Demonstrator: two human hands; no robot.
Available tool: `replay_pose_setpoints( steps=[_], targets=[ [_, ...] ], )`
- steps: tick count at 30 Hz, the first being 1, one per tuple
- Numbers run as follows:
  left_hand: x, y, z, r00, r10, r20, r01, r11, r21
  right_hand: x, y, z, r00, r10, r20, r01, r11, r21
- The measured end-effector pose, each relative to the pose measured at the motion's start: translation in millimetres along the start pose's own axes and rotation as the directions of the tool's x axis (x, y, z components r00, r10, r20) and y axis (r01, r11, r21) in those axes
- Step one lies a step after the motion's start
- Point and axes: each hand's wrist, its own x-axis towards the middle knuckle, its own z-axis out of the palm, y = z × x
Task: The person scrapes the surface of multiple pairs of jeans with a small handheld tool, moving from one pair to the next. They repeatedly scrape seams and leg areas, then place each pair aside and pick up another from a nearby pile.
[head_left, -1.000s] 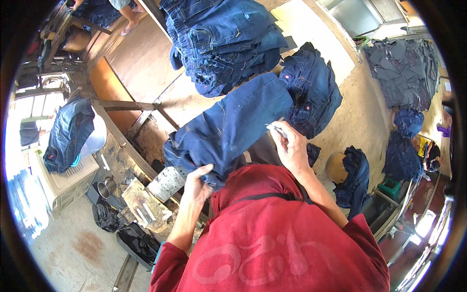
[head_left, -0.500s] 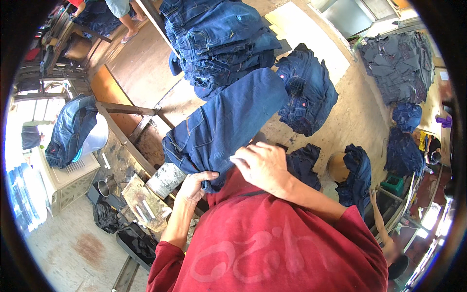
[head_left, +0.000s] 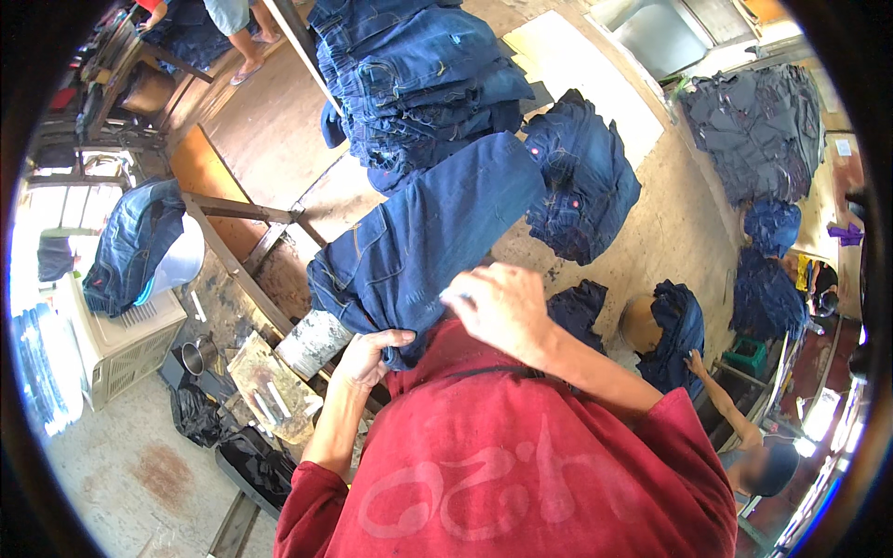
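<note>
A pair of dark blue jeans lies stretched in front of me, with rows of pale scratch-like marks on the cloth. My left hand is closed on its near edge, thumb on top and fingers underneath. Just above the cloth at the near right, my right hand is held in a pinch. Something small and whitish seems to show at its fingertips, too blurred to name. The end of a pale, worn cylinder sticks out beside the jeans, left of my left hand.
A tall pile of jeans stands ahead, with another heap to its right. At left, a stained board bears white sticks beside a metal mug. At right, another person's hand touches draped jeans.
My right hand has shifted slightly up over the jeans, while my left keeps its grip. The other person at right has reached up to the draped jeans.
</note>
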Motion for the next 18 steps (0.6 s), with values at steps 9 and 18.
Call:
replay_pose_setpoints(
  steps=[9, 18],
  targets=[
    [-5, -13, 7, 0.960, 0.279, 0.027, -0.270, 0.947, -0.176, 26, -23, 9, 0.982, -0.139, -0.125, 0.153, 0.981, 0.116],
    [-9, -16, 4, 0.983, 0.182, -0.025, -0.183, 0.973, -0.138, 30, -15, -1, 0.984, -0.165, -0.065, 0.169, 0.983, 0.071]
  ],
)
